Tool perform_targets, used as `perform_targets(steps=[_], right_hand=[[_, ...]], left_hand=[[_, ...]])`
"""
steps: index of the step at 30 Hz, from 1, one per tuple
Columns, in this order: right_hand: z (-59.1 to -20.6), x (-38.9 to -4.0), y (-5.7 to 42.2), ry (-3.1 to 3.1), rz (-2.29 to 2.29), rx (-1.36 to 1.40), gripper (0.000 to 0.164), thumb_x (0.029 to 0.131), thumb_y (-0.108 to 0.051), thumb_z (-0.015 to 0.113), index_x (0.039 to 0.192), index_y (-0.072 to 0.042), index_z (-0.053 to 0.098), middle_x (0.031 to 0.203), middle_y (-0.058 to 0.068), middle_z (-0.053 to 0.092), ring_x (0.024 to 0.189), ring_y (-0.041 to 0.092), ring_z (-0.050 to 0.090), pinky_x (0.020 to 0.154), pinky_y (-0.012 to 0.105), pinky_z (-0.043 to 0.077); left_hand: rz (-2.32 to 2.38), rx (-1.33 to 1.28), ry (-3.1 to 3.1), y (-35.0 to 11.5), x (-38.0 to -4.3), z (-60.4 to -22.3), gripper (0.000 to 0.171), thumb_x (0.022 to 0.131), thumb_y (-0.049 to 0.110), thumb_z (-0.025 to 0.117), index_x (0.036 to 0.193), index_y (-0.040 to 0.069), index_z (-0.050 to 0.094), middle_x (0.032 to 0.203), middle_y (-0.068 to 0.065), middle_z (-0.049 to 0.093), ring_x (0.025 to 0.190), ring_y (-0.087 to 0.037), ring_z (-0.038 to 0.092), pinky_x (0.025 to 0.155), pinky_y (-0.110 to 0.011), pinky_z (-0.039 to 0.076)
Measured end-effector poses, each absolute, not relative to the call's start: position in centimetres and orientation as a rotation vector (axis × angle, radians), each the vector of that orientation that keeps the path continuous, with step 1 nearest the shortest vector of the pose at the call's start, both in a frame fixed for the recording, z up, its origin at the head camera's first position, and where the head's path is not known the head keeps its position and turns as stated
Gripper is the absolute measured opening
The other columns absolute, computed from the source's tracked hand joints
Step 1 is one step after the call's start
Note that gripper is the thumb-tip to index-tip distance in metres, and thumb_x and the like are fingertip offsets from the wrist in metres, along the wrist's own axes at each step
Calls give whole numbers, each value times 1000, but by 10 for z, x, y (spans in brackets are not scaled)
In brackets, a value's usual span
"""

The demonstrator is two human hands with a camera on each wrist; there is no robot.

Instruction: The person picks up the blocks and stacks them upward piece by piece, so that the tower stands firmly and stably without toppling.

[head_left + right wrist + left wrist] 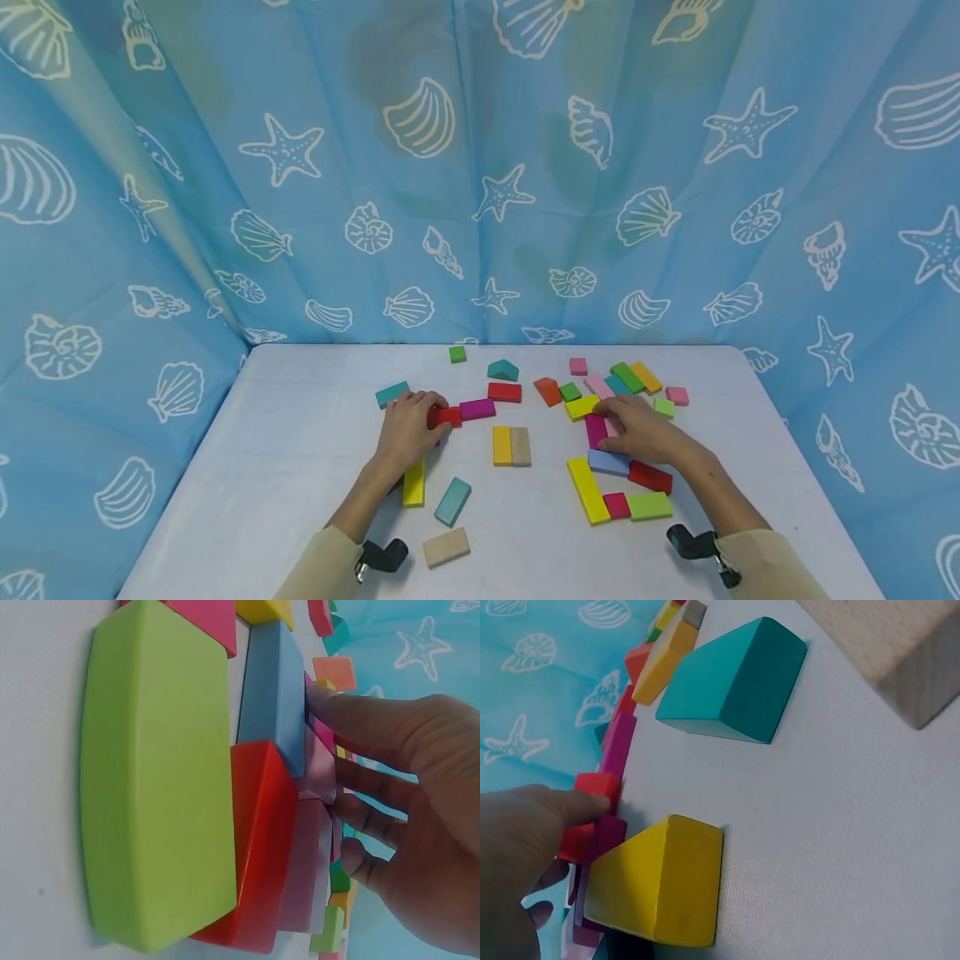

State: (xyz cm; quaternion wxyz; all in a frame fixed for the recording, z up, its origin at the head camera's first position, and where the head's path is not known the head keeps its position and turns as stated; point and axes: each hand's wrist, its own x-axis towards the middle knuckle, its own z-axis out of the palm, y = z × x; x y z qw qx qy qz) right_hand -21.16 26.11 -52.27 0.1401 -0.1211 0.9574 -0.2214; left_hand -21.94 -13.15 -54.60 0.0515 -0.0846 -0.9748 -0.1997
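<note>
My left hand (405,429) reaches over the left group of wooden blocks, thumb and fingers pinching a red block (452,417) at its left end. A magenta block (477,409) adjoins that red block on the right. Below the hand lies a yellow block (645,885), close to a purple block (607,836). My right hand (645,429) spans a magenta block (596,432) in the right cluster, thumb at its near end and fingers at its far end. Beside these fingers are a yellow block (582,407), a pink block (614,427) and a blue block (608,462).
Between the groups lie an orange-yellow block (502,446) and a plain wood block (521,447), side by side. A teal block (453,502) and another wood block (446,547) sit nearer the front. Red (650,477) and lime (649,506) blocks edge the right cluster.
</note>
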Motion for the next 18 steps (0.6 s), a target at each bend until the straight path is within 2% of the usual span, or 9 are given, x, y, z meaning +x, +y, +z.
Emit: perform_targets(steps=[4,8,12,15,18], right_hand=[[-522,-212,259,2780,-638,-352,73,70,-27,93,134,-19,59,130,5,58,122,27,49,89,43,57],[-521,-212,257,2793,-607,-379,72,69,-25,93,133,-18,60,132,9,56,124,31,47,85,45,58],[-522,-212,257,2802,-611,-396,71,70,-22,93,132,-16,60,132,12,54,124,32,46,83,45,59],[-522,-212,258,2788,-674,-383,70,70,-23,93,131,-16,58,126,9,57,118,28,50,82,42,59],[-520,-211,257,2769,-752,-351,65,73,-21,91,129,-17,57,116,4,61,107,22,55,79,36,59]], left_hand=[[-651,-269,-2939,-131,-219,-546,39,80,27,87,113,23,68,110,0,70,114,-23,54,97,-47,42],[-672,-292,-2929,-131,-219,-547,42,81,26,86,119,24,68,105,1,68,110,-22,56,95,-47,42],[-674,-300,-2919,-132,-217,-547,47,85,26,82,129,28,66,109,0,66,107,-20,58,95,-45,44],[-741,-312,-2882,-132,-215,-544,52,89,23,78,138,32,61,113,-2,63,102,-18,59,91,-37,48],[-866,-340,-2848,-131,-211,-540,55,93,22,74,143,36,56,113,-1,60,96,-16,57,80,-27,53]])
